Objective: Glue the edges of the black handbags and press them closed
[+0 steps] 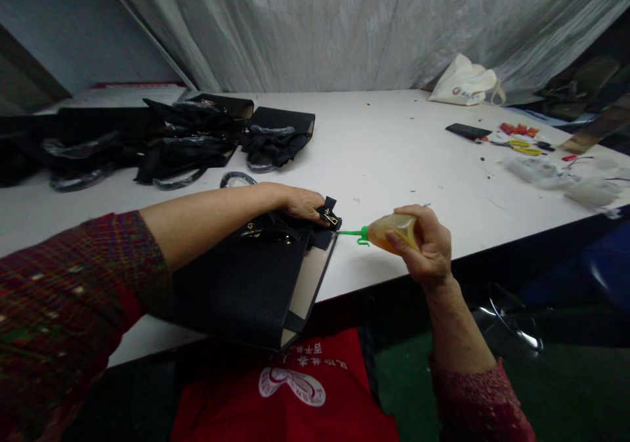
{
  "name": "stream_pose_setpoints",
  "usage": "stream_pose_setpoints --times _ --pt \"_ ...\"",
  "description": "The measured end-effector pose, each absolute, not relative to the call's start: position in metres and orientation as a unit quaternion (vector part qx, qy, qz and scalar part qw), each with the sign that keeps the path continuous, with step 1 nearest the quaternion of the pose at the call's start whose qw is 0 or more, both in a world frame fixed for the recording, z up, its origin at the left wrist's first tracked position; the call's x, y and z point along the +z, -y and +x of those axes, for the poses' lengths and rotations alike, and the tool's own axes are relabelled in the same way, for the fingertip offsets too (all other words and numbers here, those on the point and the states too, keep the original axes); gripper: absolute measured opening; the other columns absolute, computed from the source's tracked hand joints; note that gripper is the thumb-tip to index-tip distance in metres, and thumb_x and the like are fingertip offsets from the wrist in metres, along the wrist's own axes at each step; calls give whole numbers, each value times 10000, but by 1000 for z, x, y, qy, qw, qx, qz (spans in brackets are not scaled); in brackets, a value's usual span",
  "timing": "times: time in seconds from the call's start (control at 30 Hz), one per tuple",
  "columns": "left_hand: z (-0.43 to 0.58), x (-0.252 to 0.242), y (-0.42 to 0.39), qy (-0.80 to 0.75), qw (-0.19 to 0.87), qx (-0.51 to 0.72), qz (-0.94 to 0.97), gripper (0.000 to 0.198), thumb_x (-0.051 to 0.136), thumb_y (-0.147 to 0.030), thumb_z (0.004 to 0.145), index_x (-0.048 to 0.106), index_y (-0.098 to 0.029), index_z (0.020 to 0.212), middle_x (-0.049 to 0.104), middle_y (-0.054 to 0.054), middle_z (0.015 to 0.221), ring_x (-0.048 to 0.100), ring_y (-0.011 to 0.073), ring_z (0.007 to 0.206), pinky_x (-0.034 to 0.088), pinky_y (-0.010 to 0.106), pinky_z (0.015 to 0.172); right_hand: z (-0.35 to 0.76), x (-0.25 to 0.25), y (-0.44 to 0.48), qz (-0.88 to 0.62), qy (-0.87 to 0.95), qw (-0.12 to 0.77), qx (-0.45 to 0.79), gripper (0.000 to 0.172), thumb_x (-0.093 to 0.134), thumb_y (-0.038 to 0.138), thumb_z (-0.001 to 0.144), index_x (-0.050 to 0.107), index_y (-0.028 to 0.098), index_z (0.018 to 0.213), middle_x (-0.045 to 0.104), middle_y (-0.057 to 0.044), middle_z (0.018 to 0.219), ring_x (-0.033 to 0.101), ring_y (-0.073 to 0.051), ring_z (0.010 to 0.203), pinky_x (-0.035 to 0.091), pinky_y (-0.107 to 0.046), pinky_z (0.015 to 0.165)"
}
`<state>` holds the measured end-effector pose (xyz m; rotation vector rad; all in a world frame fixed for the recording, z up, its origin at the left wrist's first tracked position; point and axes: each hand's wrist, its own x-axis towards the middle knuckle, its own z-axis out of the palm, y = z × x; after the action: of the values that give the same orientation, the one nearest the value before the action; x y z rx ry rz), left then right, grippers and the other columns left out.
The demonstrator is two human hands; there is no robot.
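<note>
A black handbag (241, 291) lies on its side at the table's front edge, its beige inner side facing right. My left hand (305, 204) is closed on the bag's top edge by the zipper end (331, 217), where a gold-coloured pull shows. In my right hand (428, 245) is a squeeze bottle (394, 232) of amber liquid, tilted to the left, fingers wrapped round it. Its thin green nozzle (350, 233) reaches the bag's corner just below my left fingertips. Whether liquid comes out cannot be seen.
Several black bags (197, 133) with plastic-wrapped handles lie at the back left of the white table (378, 140). Yellow-handled scissors (526, 146), a dark flat piece (467, 131) and clear plastic bags (546, 173) lie to the right. A white cloth bag (462, 82) sits behind.
</note>
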<state>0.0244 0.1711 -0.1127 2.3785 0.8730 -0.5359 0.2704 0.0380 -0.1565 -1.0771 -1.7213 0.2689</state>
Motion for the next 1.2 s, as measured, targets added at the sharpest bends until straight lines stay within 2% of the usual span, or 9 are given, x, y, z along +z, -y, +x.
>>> stream_pose_setpoints --times 0.27,0.47,0.7,0.83,1.0,1.2 --pt "24 -115 -174 -318 274 -197 886 438 488 -551 830 659 -161 930 651 51 879 523 163 738 372 258 670 271 -157 -40 -483 719 486 118 317 694 387 800 596 243 1064 613 -14 882 564 -166 698 464 -334 632" --pt "25 -111 -170 -321 275 -198 885 431 478 -538 838 654 -148 897 633 42 827 505 154 710 359 253 649 266 -160 -36 -461 695 538 122 328 700 390 789 598 262 1074 614 -20 940 581 -176 755 486 -352 677" --pt "25 -113 -172 -333 272 -201 880 453 490 -570 829 662 -160 914 644 41 832 513 153 717 365 252 660 269 -163 -37 -486 696 512 129 327 703 385 794 596 256 1074 617 -22 912 571 -174 716 477 -352 659" --pt "22 -116 -174 -327 272 -197 883 490 487 -604 819 665 -155 903 660 44 855 523 153 723 370 252 666 269 -162 -34 -461 699 532 128 341 707 361 793 592 263 1098 611 -27 972 582 -182 773 476 -350 680" --pt "22 -117 -174 -327 271 -191 885 495 485 -604 822 662 -150 910 671 56 877 529 158 730 376 257 676 266 -169 -27 -448 716 507 173 330 707 356 790 605 255 1087 608 -32 949 584 -194 781 484 -358 669" --pt "23 -116 -173 -338 271 -194 880 478 490 -592 824 661 -152 899 669 51 872 519 148 710 364 250 656 267 -173 -30 -432 697 552 150 359 703 344 785 594 271 1119 613 -39 1011 595 -201 824 498 -373 700"
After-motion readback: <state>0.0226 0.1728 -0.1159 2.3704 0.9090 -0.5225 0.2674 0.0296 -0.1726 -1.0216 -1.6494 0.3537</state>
